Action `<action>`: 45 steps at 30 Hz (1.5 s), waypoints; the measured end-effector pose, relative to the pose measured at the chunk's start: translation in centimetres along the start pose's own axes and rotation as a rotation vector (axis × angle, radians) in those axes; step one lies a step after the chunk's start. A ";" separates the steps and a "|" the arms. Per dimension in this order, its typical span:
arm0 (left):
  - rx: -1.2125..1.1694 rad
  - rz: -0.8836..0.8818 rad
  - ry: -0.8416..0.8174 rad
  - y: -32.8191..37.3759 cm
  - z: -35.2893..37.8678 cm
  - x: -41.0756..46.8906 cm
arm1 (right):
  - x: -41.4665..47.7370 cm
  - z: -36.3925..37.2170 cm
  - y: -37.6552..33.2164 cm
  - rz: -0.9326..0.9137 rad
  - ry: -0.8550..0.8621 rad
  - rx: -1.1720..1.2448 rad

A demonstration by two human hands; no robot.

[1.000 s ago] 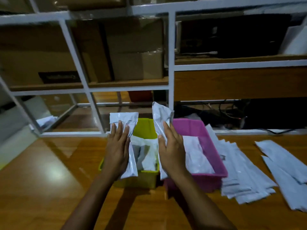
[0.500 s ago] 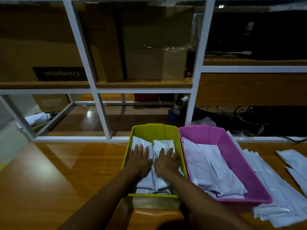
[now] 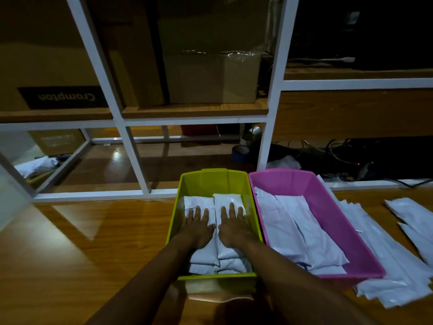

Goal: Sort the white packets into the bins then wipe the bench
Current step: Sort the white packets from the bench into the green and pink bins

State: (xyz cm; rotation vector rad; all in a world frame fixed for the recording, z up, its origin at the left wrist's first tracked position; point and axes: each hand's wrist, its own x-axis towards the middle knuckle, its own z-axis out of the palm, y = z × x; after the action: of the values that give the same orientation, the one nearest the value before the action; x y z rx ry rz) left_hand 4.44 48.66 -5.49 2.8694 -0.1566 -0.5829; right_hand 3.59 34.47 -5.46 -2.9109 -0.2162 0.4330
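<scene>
Both forearms enter from the bottom edge of the frame and converge on the green bin [image 3: 174, 227] at lower centre. Left hand [image 3: 196, 227] lies palm down, flat, on the left packet stack [image 3: 203, 254] inside that bin; fingers [image 3: 198, 213] extended, slightly spread, pointing toward the top of the frame. Right hand [image 3: 232, 227] lies the same way on the right packet stack [image 3: 228, 200], fingers straight and a little apart, nothing pinched. The two hands sit side by side, thumbs near each other over the seam between the stacks. Wrists are level with the forearms, no visible bend.

Packets in the green bin: white, glossy, oblong, laid lengthwise in two columns, several layers visible at the near wall. Top ones look flat under the palms.

Pink bin [image 3: 328, 207], touching the green bin on its right: holds white packets [image 3: 302, 228] lying lengthwise, overlapping, slightly askew.

Right of the pink bin, on the wooden bench [image 3: 70, 254]: a fanned pile of loose packets [image 3: 386, 266], its edge against the pink bin's wall. Two more packets [image 3: 412, 216] lie apart at the right edge of the frame.

Upper half of the frame: white shelf frame [image 3: 131, 148] with cardboard boxes [image 3: 210, 78]; dark cables [image 3: 328, 148] at centre right. Lighting dim; fine print on the packets not legible.
</scene>
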 end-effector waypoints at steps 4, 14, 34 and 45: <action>-0.111 0.028 0.166 -0.1 -1.6 -1.5 | -0.6 -1.3 -0.2 -0.026 0.094 0.068; -0.286 0.223 0.765 9.2 -4.4 -10.9 | -12.5 -8.3 5.5 -0.193 0.621 0.392; -0.496 0.600 0.683 38.2 9.2 -17.5 | -34.3 -6.3 34.1 0.138 0.859 0.424; -0.250 0.393 0.541 45.1 12.9 -2.4 | -24.8 -7.5 47.6 0.286 0.642 0.331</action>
State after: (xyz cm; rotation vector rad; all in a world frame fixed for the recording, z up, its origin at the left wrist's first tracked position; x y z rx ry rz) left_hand -5.63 2.82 -6.07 2.5380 -0.4997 0.2318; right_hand -12.19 -17.22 -1.55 -2.5861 0.3348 -0.4004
